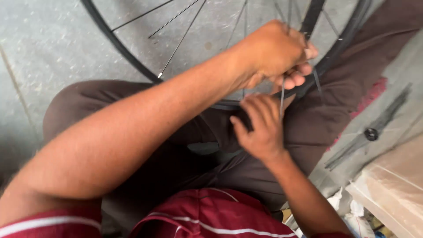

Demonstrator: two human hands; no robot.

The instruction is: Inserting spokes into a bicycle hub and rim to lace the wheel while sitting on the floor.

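- Bicycle wheel rim [128, 56]: black, far side of the scene, propped against the seated person's lap; thin spokes [180, 42] fan inward from it, several hanging loose at their inner ends.
- Left hand [275, 53]: reaches across to the right part of the rim, fingers curled shut and pinching the top of a single loose spoke [282, 99] at the rim's inner edge.
- Right hand [263, 128]: just near of the left hand, fingers [253, 102] bent and pressed against the rim and the lower run of the same spoke; whether it pinches the spoke or only steadies it cannot be told through the blur.
- Step in hand, as judged: seating one spoke at the rim, mid-lacing.
- Next move, as judged: calls for a fine, steady alignment of the spoke's end with its hole while the rim is kept from turning.
- Brown trousers [326, 119]: the person's lap, under the rim.
- Bundle of spare spokes [374, 125]: on the grey floor at right, with a small black round part [371, 133] lying on it.
- Pale wrapped package [392, 185]: near right corner.
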